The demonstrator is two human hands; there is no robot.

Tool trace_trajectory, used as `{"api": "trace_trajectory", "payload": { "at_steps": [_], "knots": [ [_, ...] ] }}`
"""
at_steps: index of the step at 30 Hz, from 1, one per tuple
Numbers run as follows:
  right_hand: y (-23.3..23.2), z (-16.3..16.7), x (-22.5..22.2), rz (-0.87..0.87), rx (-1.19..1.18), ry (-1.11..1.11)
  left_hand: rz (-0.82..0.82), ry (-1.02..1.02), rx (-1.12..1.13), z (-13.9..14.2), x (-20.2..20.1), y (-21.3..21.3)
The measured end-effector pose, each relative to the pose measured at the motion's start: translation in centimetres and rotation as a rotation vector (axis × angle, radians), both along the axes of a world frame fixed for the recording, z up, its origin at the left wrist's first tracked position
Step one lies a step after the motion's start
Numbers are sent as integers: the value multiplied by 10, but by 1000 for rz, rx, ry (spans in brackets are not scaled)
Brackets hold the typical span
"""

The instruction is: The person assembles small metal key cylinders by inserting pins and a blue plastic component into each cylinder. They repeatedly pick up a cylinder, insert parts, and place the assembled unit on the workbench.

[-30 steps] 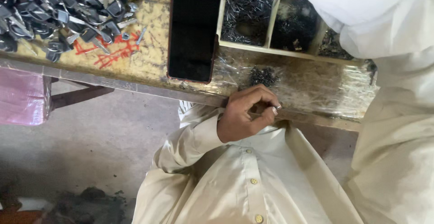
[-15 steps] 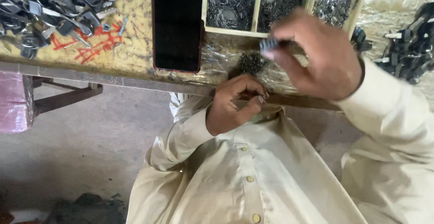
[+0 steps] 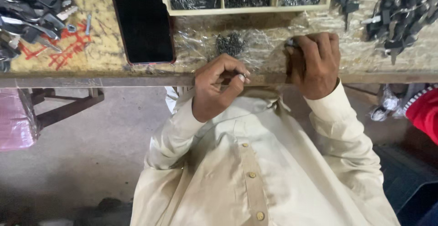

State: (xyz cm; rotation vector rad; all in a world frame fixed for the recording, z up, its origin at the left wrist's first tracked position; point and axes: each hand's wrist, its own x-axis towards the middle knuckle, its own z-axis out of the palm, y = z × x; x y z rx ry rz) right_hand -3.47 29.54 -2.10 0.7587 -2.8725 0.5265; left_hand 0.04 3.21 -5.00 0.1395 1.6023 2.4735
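Dark small parts (image 3: 232,43) lie between both hands.

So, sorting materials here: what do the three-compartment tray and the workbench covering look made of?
The pale three-compartment tray looks like painted or bare wood, with thick, matte walls. The workbench covering looks like clear plastic film: wrinkled and shiny.

black phone (image 3: 142,23) beside divided tray (image 3: 246,10) — pink bag (image 3: 16,121) below
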Motion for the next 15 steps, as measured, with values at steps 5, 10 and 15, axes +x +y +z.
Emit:
{"api": "trace_trajectory", "payload": {
  "at_steps": [5, 10, 15],
  "knots": [
    [2, 0, 0, -11, -2, 29, -1, 75, -86, -1, -2, 0],
    [-41, 41, -25, 109, -132, -116, 23, 116, -105, 0, -5, 1],
    [-140, 115, -124, 626, -267, -447, -31, 25, -147, -5, -6, 4]
  ]
}}
